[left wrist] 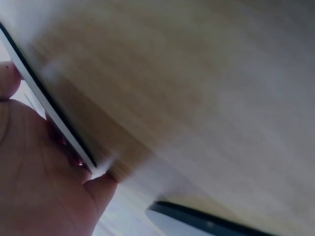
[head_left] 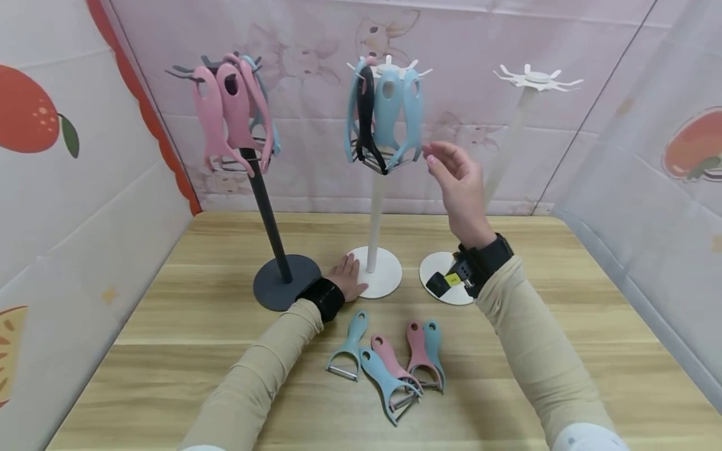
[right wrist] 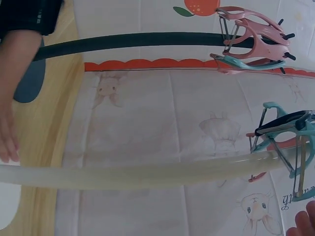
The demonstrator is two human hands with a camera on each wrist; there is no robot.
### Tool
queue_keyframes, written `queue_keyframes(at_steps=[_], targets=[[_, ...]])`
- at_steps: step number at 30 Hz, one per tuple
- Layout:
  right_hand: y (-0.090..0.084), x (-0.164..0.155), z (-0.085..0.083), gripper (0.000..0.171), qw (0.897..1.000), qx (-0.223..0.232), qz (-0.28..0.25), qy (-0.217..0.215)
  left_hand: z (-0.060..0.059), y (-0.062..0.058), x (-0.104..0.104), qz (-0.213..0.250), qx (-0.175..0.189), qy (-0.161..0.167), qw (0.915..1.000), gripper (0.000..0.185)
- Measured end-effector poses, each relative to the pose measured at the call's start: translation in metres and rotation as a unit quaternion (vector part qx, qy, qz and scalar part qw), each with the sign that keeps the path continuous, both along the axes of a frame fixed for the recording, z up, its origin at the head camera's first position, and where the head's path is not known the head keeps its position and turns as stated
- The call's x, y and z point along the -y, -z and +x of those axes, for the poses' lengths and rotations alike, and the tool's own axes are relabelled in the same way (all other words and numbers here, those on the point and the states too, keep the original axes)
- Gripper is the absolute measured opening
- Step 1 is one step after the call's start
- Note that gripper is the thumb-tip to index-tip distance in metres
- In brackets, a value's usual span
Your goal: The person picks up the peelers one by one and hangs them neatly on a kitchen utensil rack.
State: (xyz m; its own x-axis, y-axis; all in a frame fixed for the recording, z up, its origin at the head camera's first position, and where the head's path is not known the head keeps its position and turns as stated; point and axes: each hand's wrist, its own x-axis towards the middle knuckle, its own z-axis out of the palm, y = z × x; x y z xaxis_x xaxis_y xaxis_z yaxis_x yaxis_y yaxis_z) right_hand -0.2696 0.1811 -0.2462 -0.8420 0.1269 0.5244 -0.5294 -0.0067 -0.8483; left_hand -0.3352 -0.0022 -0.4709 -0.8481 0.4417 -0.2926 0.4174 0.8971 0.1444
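My left hand lies with its fingers stretched over the round base of the middle white stand. In the left wrist view, the palm of that hand is against the disc's edge. At the top of this stand hang several light blue peelers and a black peeler. My right hand is raised just right of the rack, fingers loosely bent and holding nothing, fingertips close to the blade end of the rightmost light blue peeler. In the right wrist view, only its fingertips show.
On the left, a dark grey stand carries pink and blue peelers. At right stands a white rack with bare hooks. Several blue and pink peelers lie in a loose group on the wooden table, between my forearms.
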Motion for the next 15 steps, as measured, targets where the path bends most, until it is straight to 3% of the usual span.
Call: queue_keyframes(at_steps=[7, 15], targets=[[0.024, -0.007, 0.017, 0.034, 0.998, 0.041, 0.055, 0.001, -0.003, -0.001, 0.003, 0.003, 0.020, 0.005, 0.9998, 0.071], [0.050, -0.015, 0.033, 0.036, 0.991, 0.059, 0.117, -0.008, -0.007, -0.008, 0.005, 0.028, 0.019, 0.032, 0.9989, 0.066]])
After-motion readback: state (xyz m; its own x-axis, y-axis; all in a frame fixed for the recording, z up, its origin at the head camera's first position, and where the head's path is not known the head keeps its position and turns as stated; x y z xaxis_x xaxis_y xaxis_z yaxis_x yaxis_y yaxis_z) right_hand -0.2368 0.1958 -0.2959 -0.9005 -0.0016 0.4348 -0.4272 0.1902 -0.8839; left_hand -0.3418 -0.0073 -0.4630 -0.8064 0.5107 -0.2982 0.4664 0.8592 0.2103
